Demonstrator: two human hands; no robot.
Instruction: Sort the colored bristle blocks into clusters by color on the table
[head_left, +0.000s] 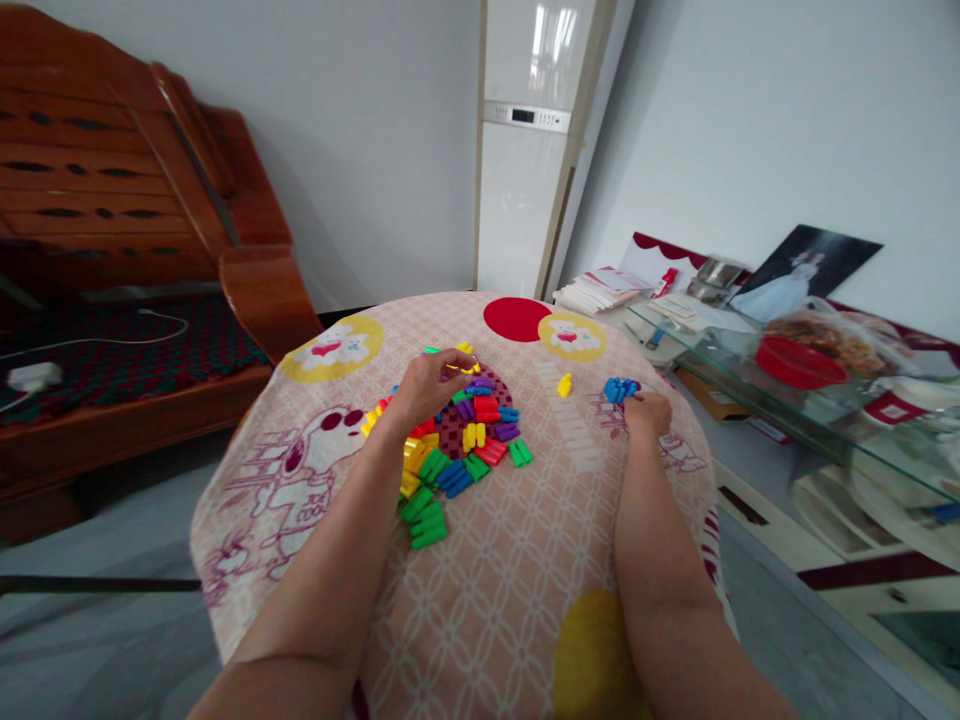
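Note:
My left hand (pixel 433 388) hovers over the far side of a pile of coloured plastic pieces (pixel 451 476), fingers curved and a little apart. Yellow and purple pieces (pixel 480 385) lie close to its fingertips. The pile mixes green, blue, red, yellow and purple pieces. On the right of the table, my right hand (pixel 649 412) has its fingers curled closed at a small cluster of blue plastic pieces (pixel 619 390). Its fingertips are partly hidden by the hand. Between the hands a single yellow piece (pixel 565 385) stands apart on the cloth.
A patterned cloth (pixel 495 590) covers the round table. To the right, a glass-topped cabinet (pixel 750 400) holds papers, a red bowl (pixel 802 362), a plastic bag and a photograph. At the left is a wooden bench (pixel 255 285); a white cabinet-like appliance (pixel 525 200) stands behind.

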